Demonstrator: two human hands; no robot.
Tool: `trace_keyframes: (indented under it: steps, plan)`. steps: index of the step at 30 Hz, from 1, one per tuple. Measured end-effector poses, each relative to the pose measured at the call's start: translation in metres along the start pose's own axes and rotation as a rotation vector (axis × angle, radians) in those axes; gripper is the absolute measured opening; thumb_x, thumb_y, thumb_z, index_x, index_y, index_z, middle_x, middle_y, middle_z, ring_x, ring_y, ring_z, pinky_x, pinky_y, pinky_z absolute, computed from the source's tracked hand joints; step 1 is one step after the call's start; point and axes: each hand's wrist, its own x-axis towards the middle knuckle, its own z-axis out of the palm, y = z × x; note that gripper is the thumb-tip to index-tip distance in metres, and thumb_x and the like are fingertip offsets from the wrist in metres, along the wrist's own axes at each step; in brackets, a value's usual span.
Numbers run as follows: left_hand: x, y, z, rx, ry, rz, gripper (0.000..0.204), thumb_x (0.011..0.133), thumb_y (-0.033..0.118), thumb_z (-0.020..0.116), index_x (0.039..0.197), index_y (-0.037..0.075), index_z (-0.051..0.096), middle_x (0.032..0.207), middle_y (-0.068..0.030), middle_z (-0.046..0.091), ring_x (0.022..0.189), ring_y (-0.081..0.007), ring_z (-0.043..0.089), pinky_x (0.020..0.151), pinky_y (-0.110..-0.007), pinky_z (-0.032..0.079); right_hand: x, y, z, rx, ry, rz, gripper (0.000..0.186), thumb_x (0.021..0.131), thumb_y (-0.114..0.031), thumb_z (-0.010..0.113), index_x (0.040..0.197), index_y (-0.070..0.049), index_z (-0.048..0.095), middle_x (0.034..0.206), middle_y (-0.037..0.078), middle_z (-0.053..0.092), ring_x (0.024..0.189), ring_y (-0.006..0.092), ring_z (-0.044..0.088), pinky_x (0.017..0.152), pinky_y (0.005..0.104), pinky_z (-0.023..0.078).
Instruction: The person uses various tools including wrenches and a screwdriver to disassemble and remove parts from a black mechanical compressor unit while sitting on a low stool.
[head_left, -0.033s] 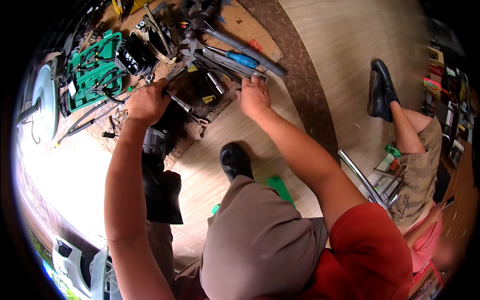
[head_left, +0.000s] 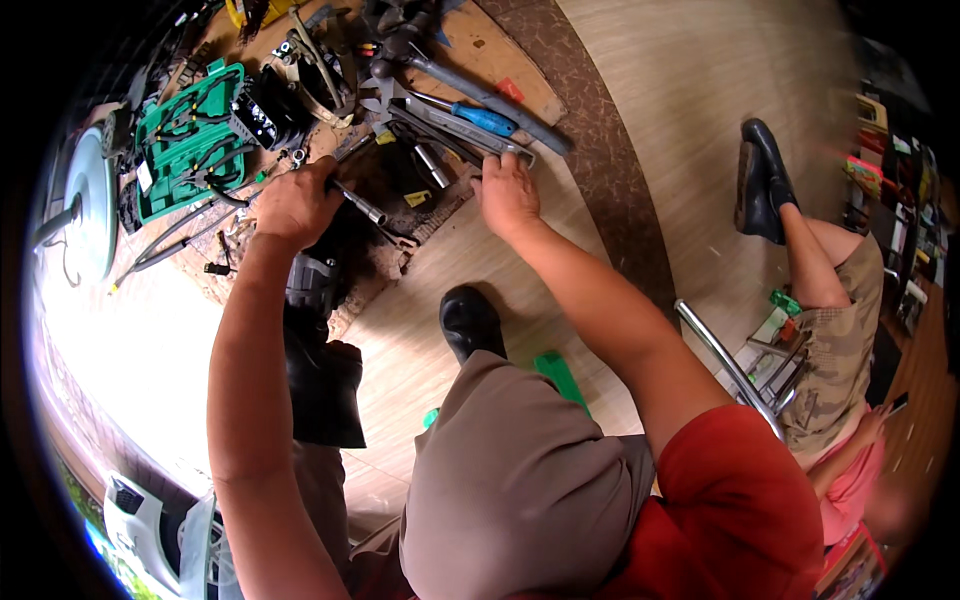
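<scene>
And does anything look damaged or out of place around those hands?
Somewhat. The brown sheet near the left hand has a ragged edge, as if worn or torn. A green strip lies on the floor, apart from the tools. The blue-handled screwdriver is crowded among others, which looks untidy.

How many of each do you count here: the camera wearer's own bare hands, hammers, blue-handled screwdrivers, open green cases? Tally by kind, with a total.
Bare hands: 2 (left hand, right hand)
Hammer: 1
Blue-handled screwdriver: 1
Open green case: 1
Total: 5
</scene>
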Motion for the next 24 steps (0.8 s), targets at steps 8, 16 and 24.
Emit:
trace_keyframes:
  steps: [8,16,24]
  plan:
    - [0.002,0.015,-0.001,0.064,-0.049,-0.073,0.029,0.090,0.034,0.059,0.107,0.011,0.064,0.102,-0.0154,0.071,0.096,-0.0358,0.068,0.082,-0.047,0.054,-0.019,-0.011,0.007,0.509,0.023,0.099,0.028,0.099,-0.024,0.057,0.088,0.001,0.051,0.077,0.027,0.062,0.073,0.0487,0.059,0.068,0.0516,0.049]
    - [0.006,0.032,0.030,0.279,0.053,-0.231,0.025,0.090,0.023,0.050,0.107,0.013,0.065,0.102,-0.0117,0.072,0.095,-0.0292,0.070,0.084,-0.046,0.048,-0.135,-0.070,-0.054,0.938,-0.027,-0.177,0.015,0.097,-0.015,0.057,0.094,-0.001,0.053,0.077,0.028,0.059,0.076,0.0474,0.061,0.063,0.0477,0.047]
    - [0.006,0.030,0.042,0.257,0.186,-0.214,0.027,0.090,0.021,0.046,0.098,0.011,0.070,0.096,-0.0121,0.073,0.092,-0.0296,0.070,0.081,-0.048,0.044,-0.138,-0.102,-0.081,1.011,0.007,-0.089,0.013,0.096,-0.013,0.056,0.094,0.000,0.056,0.073,0.023,0.060,0.068,0.0438,0.060,0.061,0.0445,0.048]
